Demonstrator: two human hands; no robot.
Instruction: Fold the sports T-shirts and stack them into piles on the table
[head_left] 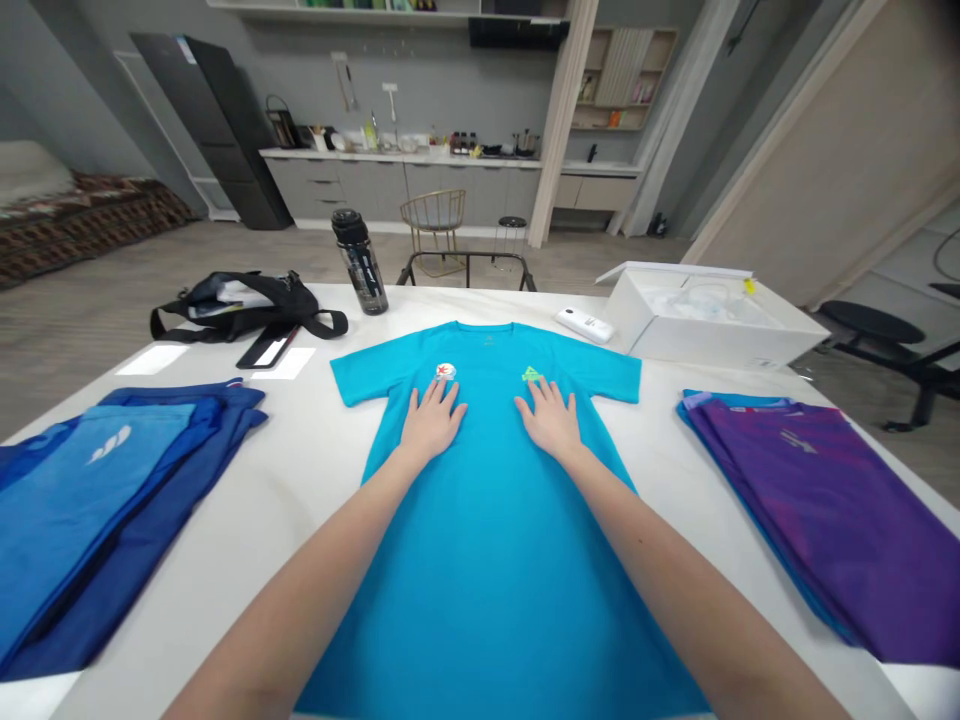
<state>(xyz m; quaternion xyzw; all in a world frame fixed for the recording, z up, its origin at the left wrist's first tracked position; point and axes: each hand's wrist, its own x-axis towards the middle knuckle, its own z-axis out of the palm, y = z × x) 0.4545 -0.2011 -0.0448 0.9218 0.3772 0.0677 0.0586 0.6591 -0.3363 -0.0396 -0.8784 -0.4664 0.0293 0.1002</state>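
Note:
A turquoise T-shirt (pixel 487 520) lies spread flat, front up, on the white table (pixel 300 480), collar away from me. My left hand (pixel 433 420) rests flat on its chest, fingers stretched out, just below a small round red-and-white badge (pixel 445 372). My right hand (pixel 551 418) lies flat too, fingers apart, just below a small green logo (pixel 532 375). Neither hand holds anything.
A stack of blue garments (pixel 97 500) lies at the left, a purple and blue stack (pixel 832 500) at the right. At the back stand a black bottle (pixel 360 262), a black bag (pixel 247 305), a white device (pixel 583 324) and an open white box (pixel 712 315).

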